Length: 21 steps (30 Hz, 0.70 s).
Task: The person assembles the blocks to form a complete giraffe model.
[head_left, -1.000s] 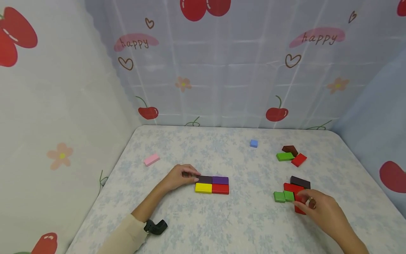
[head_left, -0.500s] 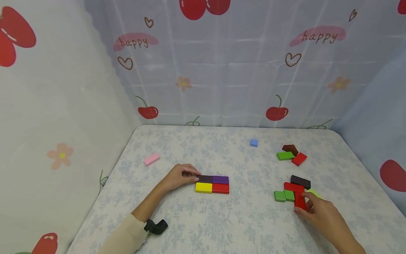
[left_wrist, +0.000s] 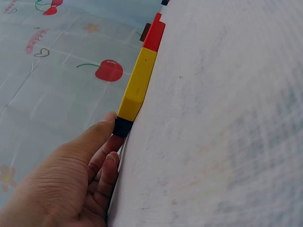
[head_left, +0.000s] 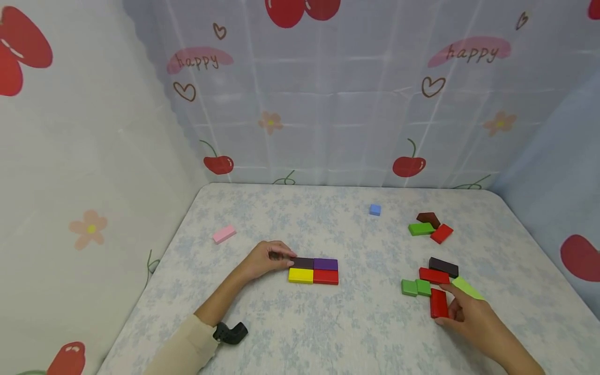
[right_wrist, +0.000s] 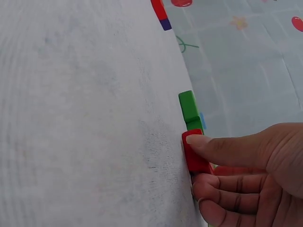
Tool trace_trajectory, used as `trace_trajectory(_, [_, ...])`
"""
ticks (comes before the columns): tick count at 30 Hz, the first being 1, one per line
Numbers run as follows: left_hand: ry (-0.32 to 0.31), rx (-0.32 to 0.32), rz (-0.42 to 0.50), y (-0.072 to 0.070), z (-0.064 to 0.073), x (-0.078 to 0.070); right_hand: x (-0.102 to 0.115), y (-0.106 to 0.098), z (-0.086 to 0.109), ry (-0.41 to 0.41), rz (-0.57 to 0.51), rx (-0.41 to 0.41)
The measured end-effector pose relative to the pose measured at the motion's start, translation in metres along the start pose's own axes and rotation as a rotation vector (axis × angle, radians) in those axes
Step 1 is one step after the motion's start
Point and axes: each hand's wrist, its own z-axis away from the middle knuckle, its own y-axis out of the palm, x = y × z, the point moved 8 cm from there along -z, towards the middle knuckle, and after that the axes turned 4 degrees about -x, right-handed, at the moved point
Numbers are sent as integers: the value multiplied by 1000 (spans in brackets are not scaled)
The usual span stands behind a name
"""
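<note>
In the head view my left hand (head_left: 268, 262) pinches the left end of a black block (head_left: 302, 263). That block lies flush with a purple block (head_left: 325, 264), a yellow block (head_left: 301, 276) and a red block (head_left: 325, 277), forming a rectangle. The left wrist view has the thumb and fingers about the black block (left_wrist: 123, 126), in line with the yellow one (left_wrist: 137, 85). At the right, my right hand (head_left: 475, 315) holds another red block (head_left: 439, 303) between thumb and fingers; the thumb presses its end in the right wrist view (right_wrist: 193, 150).
Near the right hand lie two green blocks (head_left: 415, 287), a red block (head_left: 434, 275), a black block (head_left: 444, 267) and a partly hidden lime piece (head_left: 466, 288). Brown (head_left: 428, 219), green (head_left: 421, 229) and red (head_left: 442, 234) pieces lie farther back. Pink (head_left: 224, 234) and blue (head_left: 375, 210) blocks lie apart.
My right hand has taken hold of the red block and drawn it toward me, away from the other red block. The two green blocks have shifted slightly left. The left hand stays put.
</note>
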Motion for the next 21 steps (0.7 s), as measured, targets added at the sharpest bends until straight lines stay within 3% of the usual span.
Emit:
trace_trajectory(11, [-9, 0, 10, 3, 3, -2, 3, -9, 8, -36, -31, -90])
trace_trajectory(16, [-7, -8, 14, 2, 1, -4, 22, -17, 8, -119, -51, -145])
trace_trajectory(21, [-1, -11, 25, 1, 0, -2, 45, -19, 4, -152, -75, -120])
